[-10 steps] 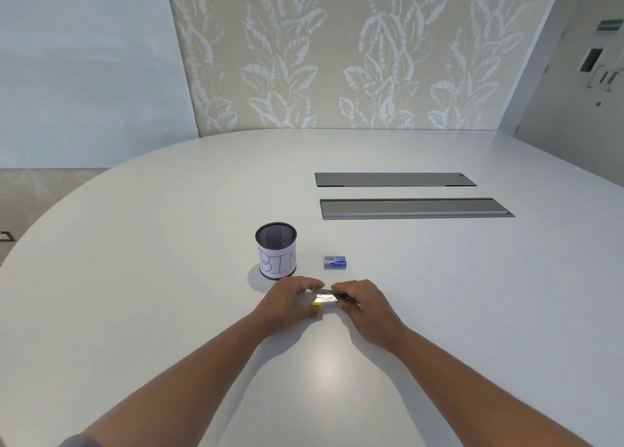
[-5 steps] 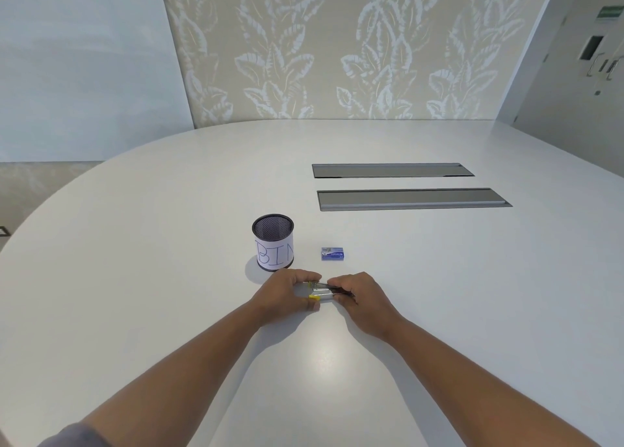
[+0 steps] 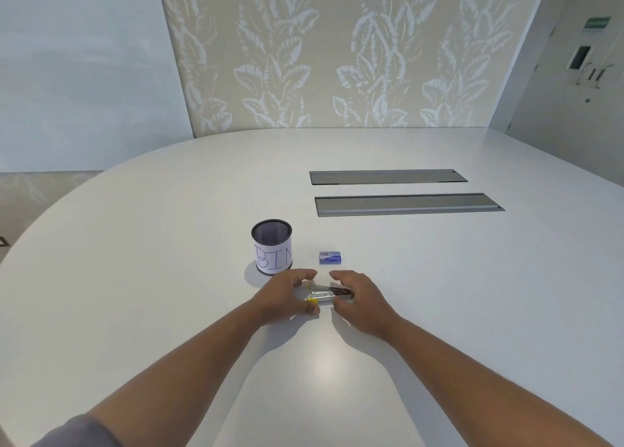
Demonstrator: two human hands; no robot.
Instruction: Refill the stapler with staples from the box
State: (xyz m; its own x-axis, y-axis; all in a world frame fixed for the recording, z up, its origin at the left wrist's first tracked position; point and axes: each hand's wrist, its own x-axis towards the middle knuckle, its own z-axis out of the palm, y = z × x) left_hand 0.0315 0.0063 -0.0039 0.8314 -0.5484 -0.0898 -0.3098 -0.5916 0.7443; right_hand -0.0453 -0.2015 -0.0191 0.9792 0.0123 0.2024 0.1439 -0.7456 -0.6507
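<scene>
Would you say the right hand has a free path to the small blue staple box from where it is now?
Probably yes. The staple box lies just beyond the right hand on bare table, with nothing between them; the mesh cup stands off to the left.

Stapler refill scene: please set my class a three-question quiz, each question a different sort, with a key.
1. True or false: the staple box lies inside the mesh cup.
2. What word is written on the cup?
3. The stapler lies: A) between both hands, B) beside the table's metal slots, C) in the cup.

Key: 1 false, it lies on the table to the cup's right. 2 BIN. 3 A, between left hand and right hand.
</scene>
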